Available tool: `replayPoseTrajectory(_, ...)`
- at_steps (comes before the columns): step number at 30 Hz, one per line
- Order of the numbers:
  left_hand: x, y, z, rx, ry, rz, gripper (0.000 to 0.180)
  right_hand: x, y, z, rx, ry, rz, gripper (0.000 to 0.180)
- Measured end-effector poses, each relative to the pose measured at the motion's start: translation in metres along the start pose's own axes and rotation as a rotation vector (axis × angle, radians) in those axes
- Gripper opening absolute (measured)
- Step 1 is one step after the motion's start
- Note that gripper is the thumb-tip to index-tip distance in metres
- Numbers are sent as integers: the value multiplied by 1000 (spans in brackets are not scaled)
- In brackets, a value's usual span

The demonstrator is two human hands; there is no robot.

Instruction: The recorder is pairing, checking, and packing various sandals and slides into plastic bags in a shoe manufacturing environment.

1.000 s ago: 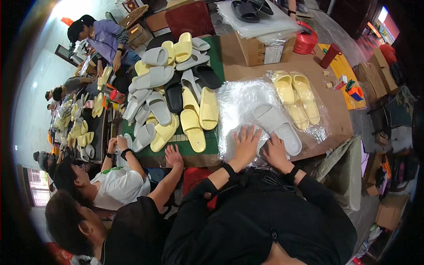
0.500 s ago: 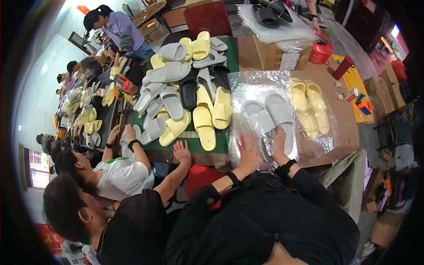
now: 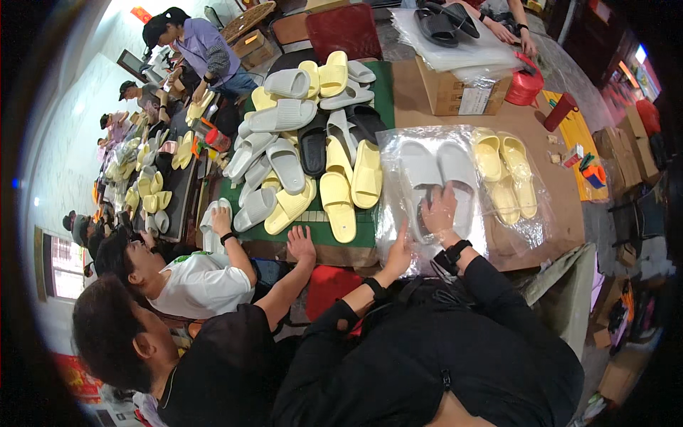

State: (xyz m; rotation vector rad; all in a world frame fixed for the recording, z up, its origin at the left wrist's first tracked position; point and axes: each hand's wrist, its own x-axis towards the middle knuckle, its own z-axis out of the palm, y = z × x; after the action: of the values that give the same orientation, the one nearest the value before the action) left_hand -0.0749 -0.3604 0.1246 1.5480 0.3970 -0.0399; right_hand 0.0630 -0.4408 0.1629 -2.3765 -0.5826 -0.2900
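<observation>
A pair of grey slide slippers (image 3: 455,168) lies side by side in a clear plastic bag (image 3: 390,153) on the table in front of me. My right hand (image 3: 439,211) rests over the near part of the slippers, its fingers spread and pointing away from me. At the bag's near left edge is my left hand (image 3: 400,250), index finger extended upward, the others curled at the film; its grip is partly hidden. To the right, a pair of yellow slippers (image 3: 506,178) lies in another clear bag.
A pile of grey, yellow and black slippers (image 3: 287,165) covers the green mat on the left. Beside me a person's hand (image 3: 301,244) rests at the table edge. Farther back stand a cardboard box (image 3: 445,92) topped with plastic bags and black slippers, and red twine (image 3: 525,87).
The grey slippers have shifted farther from me. My right hand has moved forward over them, while my left hand has drawn back to the bag's near edge.
</observation>
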Motion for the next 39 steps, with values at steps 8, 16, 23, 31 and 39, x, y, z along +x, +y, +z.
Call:
replayPoseTrajectory(8, 17, -62, -13, -310, 214, -360, 60, -61, 56, -9, -253, -409, -255, 61)
replayPoseTrajectory(16, 20, -76, -17, -225, 68, -416, 35, -85, 103, -15, 51, -521, -60, 63)
replayPoseTrajectory(23, 21, -62, -7, 37, -101, -229, 23, -66, 104, -15, 3, -371, 63, 48)
replayPoseTrajectory(31, 19, -62, -4, -4, -111, -271, 25, -54, 89, -18, 81, -724, -49, 22)
replayPoseTrajectory(39, 21, -39, 5, 268, -186, -329, 25, -64, 49, -20, 406, -896, -172, 36)
